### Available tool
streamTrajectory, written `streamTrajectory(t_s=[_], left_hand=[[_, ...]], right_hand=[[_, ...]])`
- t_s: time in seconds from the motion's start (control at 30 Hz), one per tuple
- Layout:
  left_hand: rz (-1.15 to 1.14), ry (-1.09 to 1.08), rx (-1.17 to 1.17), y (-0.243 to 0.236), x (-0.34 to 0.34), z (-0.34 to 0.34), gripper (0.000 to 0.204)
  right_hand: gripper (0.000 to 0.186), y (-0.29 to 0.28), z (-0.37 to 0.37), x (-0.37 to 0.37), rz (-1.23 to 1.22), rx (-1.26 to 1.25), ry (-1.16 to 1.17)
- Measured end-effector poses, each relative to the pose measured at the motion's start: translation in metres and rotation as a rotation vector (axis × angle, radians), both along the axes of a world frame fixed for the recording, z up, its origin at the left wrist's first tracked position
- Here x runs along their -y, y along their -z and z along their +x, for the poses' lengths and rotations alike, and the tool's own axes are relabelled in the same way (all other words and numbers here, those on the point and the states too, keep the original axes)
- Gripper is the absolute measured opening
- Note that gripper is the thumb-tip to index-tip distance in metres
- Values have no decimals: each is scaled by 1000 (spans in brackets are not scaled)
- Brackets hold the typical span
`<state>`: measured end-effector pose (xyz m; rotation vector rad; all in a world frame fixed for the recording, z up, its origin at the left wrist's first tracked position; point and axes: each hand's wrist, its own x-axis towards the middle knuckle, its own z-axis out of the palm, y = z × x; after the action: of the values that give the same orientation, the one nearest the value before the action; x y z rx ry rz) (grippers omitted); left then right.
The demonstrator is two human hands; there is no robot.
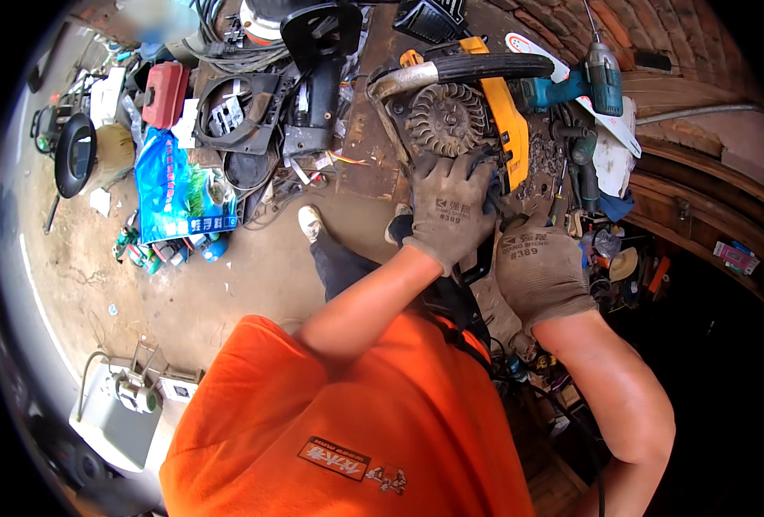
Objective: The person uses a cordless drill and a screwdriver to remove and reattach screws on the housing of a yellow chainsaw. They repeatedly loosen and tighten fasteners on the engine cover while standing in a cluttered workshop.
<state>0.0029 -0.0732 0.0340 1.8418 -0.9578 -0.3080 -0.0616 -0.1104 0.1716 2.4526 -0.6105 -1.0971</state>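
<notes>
A partly dismantled chainsaw lies on the workbench, its finned flywheel (447,120) exposed. A yellow-orange housing (506,129) runs along the right of the flywheel, and a curved black handle (490,66) arches across the far side. My left hand (451,207), in a grey-brown work glove, bends its fingers closed at the saw's near edge, just below the flywheel. To its right, my gloved right hand (544,267) curls at the near end of the saw. Both sets of fingertips are hidden, so whatever they pinch does not show.
A teal cordless driver (604,79) and a white guide bar (610,129) lie right of the saw. On the left are a black fan shroud (237,112), a red case (165,95) and a blue printed bag (180,189). A brick wall (658,34) borders the far right.
</notes>
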Motion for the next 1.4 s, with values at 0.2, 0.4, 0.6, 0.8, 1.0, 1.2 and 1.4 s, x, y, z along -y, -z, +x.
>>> streamTrajectory(t_s=[0.2,0.4,0.6,0.8,1.0,1.2,1.4], left_hand=[[59,32,126,2,7,-11,34],[-15,16,83,2,-1,2,27],[78,42,132,-1,-2,1,29],[133,40,118,-3,0,0,30],[176,55,35,-4,4,-4,35],[186,9,117,-6,6,-4,35],[122,17,140,-3,9,-1,35]], right_hand=[[23,-1,20,15,66,-119,12],[22,-22,31,36,142,-81,27],[19,-49,23,19,37,-132,-32],[21,-64,-44,60,152,279,7],[24,-22,-72,70,145,413,-83],[26,-25,-63,79,234,417,-147],[24,-22,-56,95,309,306,-357]])
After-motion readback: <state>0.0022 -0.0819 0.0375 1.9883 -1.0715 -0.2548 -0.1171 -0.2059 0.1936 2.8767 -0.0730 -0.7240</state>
